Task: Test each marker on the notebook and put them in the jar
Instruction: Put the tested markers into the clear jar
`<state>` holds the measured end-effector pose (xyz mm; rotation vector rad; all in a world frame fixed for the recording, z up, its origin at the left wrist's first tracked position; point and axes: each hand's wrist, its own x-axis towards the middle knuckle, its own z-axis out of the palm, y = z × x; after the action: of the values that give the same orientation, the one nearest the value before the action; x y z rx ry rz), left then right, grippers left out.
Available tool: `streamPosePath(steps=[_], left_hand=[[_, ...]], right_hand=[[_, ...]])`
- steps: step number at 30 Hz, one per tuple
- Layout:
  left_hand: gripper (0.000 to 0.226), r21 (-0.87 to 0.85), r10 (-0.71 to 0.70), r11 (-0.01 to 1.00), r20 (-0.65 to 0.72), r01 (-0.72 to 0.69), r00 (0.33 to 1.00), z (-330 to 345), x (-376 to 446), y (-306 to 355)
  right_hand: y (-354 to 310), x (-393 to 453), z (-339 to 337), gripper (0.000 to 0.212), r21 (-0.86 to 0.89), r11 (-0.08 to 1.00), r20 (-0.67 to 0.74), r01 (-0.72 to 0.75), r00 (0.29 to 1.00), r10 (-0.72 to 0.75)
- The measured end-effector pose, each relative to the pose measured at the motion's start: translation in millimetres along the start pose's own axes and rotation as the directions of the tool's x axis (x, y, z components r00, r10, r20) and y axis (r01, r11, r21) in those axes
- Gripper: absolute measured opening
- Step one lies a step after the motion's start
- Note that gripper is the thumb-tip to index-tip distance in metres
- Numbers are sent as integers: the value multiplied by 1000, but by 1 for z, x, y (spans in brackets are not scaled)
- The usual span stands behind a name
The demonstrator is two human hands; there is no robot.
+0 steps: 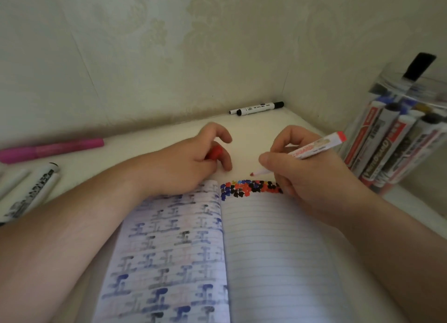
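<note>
A pale bench (pixel 150 138) is set into a corner of patterned wallpaper. Nearest, a notebook (pixel 266 262) lies open: its left page is covered with bled-through marks, and a band of red, blue and black test dabs (pixel 250 188) runs along the top of the ruled right page, so new marks are apparently being added there in sequence. The left hand (pixel 193 163) rests at the top of the left page, probably to keep it flat, and its fingers are curled round a red cap (pixel 214 152), kept ready for recapping. The right hand (pixel 307 177) pinches an uncapped red marker (pixel 312 148) in a writing grip, fingers closed on the barrel; the tip (pixel 252 174) is held just above the dabs, whether touching paper cannot be told. At the left lie untested markers (pixel 33 192) and a pink marker (pixel 50 149). At the right a clear jar (pixel 396 133) already holds many markers. Farthest, two black-capped markers (pixel 256 108) lie against the wall.
</note>
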<state>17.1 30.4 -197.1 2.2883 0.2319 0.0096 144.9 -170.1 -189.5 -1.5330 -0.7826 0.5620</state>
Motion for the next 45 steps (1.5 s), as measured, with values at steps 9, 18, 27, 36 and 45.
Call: streamPosePath(steps=[9,18,27,36,45], left_hand=[[10,-72,9,997,-72,-14,997,-4,2,-2],[11,-40,33,999,-51,-35,998,-2,5,-7],[32,-281,46,954,-195,-101,980,2,7,-7],[35,-64,19,997,-232,-35,973,6,6,-12],[31,-142,43,987,-251,-80,967,4,5,-7]], right_hand=[[1,6,-6,24,227,974,64,-8,998,-6],[7,6,-3,32,159,987,92,-24,996,9],[9,5,-6,11,-311,935,26,170,985,-171],[11,4,3,17,-320,923,84,213,977,-196],[8,4,7,18,-302,931,70,203,979,-191]])
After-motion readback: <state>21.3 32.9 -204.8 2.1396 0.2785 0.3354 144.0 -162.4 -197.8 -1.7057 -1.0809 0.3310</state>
